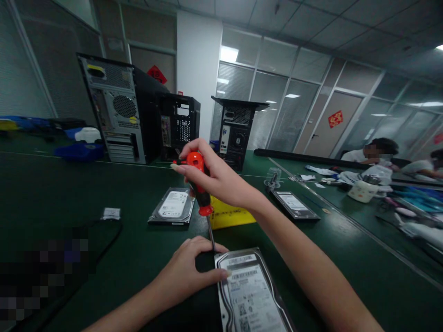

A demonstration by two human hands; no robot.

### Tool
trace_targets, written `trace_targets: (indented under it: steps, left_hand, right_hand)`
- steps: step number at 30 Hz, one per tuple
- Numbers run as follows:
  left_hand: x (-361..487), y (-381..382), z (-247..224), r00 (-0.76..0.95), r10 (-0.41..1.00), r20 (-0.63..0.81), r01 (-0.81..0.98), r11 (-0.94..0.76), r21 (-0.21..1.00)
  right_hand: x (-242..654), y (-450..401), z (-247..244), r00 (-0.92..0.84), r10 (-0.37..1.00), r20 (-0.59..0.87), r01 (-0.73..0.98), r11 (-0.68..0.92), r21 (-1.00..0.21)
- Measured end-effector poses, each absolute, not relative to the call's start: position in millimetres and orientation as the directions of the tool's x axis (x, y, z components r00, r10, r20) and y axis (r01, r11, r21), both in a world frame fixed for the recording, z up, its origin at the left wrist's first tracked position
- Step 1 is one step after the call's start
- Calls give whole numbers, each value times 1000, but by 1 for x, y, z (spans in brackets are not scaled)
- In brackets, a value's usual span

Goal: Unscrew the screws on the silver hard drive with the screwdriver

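Observation:
My right hand (pixel 221 180) is wrapped round the red and black handle of a screwdriver (pixel 205 210), held upright with a slight tilt. Its metal shaft runs down to the upper left corner of a hard drive (pixel 247 290) at the bottom of the view; whether the tip sits in a screw is too small to tell. My left hand (pixel 190 267) grips that drive, thumb on its labelled face and fingers behind its far edge. A second hard drive (pixel 173 205) lies beyond, left of a yellow item with dark writing (pixel 231 217) partly hidden by my right hand.
Computer towers (pixel 119 106) stand along the back of the green table (pixel 138 258), one (pixel 235 129) further right. A third hard drive (pixel 294 205) lies right, near a clear plastic container (pixel 273 177). A blue tray (pixel 79 152) is at far left; people sit at back right.

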State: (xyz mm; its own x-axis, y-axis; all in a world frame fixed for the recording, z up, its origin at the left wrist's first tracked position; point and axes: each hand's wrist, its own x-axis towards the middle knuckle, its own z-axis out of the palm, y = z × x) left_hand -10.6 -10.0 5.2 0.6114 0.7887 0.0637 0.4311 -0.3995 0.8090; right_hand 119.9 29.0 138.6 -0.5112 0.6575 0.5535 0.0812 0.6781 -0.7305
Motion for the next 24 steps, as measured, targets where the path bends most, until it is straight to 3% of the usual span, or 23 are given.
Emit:
trace_targets:
  steps: [3, 9, 18, 24]
  left_hand:
    - [-13, -14, 4, 619, 781, 82, 421, -418, 805]
    - [-13, -25, 10, 648, 752, 122, 343, -430, 835]
    - [-14, -43, 13, 670, 724, 164, 246, -424, 871]
    - [-4, -45, 15, 776, 618, 131, 206, -444, 872]
  right_hand:
    - [118, 27, 113, -375, 727, 575, -42, 607, -794]
    - [131, 2, 98, -119, 801, 587, -183, 564, -806]
    - [144, -72, 93, 19, 857, 516, -172, 511, -842]
    - [146, -96, 96, 50, 855, 517, -126, 519, -846]
